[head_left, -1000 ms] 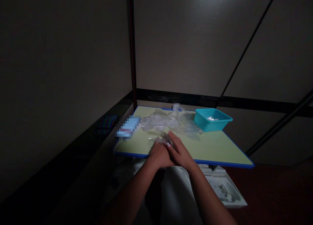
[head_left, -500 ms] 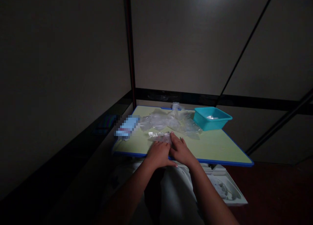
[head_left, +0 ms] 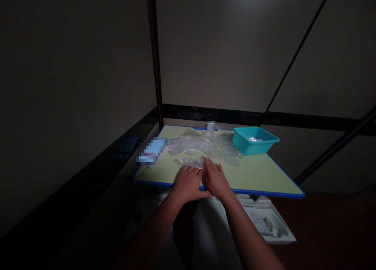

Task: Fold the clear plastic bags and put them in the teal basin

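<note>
A small clear plastic bag (head_left: 191, 162) lies near the front of the pale yellow table (head_left: 258, 176). My left hand (head_left: 188, 184) rests flat at its near edge, fingers stretched forward and thumb out to the right. Close beside it, my right hand (head_left: 216, 180) touches the bag's right end with extended fingertips; its fingers are spread a little. Neither hand is visibly wrapped round anything. Just beyond them, a loose heap of larger clear plastic bags (head_left: 195, 143) spreads across the table.
A turquoise plastic basket (head_left: 252, 146) with clear plastic inside stands at the back right. At the left edge is a pixelated light-blue item (head_left: 152, 150). Below the table on the right sits a white open tray or drawer (head_left: 283, 229). Walls close in behind and left.
My left hand has flattened and shifted slightly left and back over the small bag's near edge. My right hand stays at the bag's right end. Other things remain in place.
</note>
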Tool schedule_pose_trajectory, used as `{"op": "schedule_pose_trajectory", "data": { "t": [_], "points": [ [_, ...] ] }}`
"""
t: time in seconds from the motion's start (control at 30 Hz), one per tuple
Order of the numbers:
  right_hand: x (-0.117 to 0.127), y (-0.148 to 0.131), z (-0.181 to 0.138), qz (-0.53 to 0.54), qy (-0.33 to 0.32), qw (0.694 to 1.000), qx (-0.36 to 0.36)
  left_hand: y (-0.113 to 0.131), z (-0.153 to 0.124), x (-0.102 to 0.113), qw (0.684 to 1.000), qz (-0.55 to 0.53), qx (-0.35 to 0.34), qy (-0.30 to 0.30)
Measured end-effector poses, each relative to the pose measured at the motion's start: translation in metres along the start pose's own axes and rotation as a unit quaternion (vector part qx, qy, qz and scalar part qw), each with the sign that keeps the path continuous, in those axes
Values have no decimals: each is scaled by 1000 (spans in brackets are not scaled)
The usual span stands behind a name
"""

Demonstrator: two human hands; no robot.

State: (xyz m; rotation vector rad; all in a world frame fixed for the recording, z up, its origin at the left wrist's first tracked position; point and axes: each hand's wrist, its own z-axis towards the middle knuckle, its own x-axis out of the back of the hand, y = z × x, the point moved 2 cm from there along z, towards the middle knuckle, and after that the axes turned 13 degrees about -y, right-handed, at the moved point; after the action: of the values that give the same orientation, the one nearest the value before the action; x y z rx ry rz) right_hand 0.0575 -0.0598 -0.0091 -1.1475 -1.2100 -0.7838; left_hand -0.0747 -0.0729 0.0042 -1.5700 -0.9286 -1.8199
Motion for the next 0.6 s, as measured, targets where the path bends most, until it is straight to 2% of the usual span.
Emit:
{"op": "schedule_pose_trajectory", "data": {
  "t": [0.33,0.6],
  "points": [
    [5,-10,8,-7,14,999,36,-13,-30,-14,1000,-13,19,6],
    [8,1,7,-23,-32,997,67,-17,-40,-6,998,-1,32,45]
  ]
}}
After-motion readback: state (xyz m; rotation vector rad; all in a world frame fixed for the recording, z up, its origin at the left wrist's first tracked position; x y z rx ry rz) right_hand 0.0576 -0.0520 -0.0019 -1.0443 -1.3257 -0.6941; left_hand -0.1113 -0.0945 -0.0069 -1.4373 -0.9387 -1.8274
